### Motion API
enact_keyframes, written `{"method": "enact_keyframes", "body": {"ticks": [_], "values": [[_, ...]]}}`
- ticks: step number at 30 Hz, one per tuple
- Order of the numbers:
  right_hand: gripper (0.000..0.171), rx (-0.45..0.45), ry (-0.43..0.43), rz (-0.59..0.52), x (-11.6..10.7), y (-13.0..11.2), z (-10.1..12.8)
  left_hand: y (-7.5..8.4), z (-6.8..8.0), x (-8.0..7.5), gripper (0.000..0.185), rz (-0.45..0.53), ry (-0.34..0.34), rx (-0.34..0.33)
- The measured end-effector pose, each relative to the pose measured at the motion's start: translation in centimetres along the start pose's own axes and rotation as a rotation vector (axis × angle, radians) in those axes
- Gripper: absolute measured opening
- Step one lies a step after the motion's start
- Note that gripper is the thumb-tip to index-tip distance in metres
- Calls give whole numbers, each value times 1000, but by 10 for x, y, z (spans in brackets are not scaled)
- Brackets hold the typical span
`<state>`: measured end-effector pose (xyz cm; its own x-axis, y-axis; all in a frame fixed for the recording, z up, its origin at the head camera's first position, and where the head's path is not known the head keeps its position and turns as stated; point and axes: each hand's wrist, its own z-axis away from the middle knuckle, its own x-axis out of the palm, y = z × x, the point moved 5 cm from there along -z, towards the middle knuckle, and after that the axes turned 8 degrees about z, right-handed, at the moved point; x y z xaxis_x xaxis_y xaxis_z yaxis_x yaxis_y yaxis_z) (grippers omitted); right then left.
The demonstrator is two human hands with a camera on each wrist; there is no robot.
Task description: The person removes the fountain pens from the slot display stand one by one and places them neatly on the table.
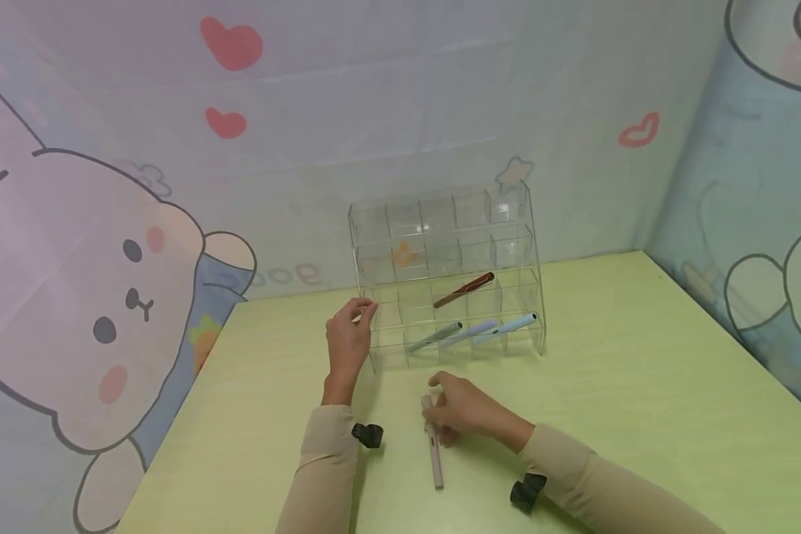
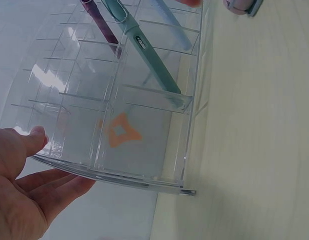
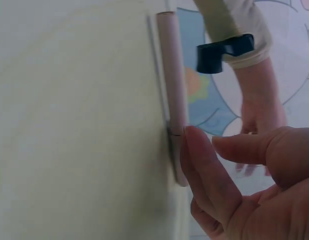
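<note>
A clear acrylic rack [image 1: 507,245] of small compartments stands on the yellow-green table [image 1: 641,386]. It holds a brown pen [image 1: 463,289], a grey-green pen [image 1: 435,336], a lavender pen [image 1: 469,332] and a light blue pen [image 1: 510,325]. My left hand [image 1: 360,310] holds the rack's left side wall, thumb on one face and fingers on the other; the left wrist view shows that hand [image 2: 44,160] at the rack [image 2: 119,100]. A pale pink pen [image 1: 434,452] lies on the table in front. My right hand [image 1: 440,415] rests over its upper end, a fingertip [image 3: 194,150] touching the pen [image 3: 174,85], thumb apart.
Cartoon-printed walls close the table off at the back and on the right. A black wrist camera [image 1: 368,434] sits on the left sleeve and another [image 1: 526,491] on the right. An orange star print [image 2: 122,131] shows through the rack.
</note>
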<state>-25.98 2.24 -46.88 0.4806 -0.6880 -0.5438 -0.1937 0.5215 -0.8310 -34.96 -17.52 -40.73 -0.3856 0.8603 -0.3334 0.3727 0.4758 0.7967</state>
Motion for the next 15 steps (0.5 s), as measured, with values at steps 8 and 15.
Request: {"method": "enact_keyframes", "body": {"ticks": [8,15], "values": [[56,-1,72,-4,-25,-19,7,0,-1,0,18,1,0,-10],[54,-55,113,72,-51,-34,17,0,0,0,17,7,4,0]]}}
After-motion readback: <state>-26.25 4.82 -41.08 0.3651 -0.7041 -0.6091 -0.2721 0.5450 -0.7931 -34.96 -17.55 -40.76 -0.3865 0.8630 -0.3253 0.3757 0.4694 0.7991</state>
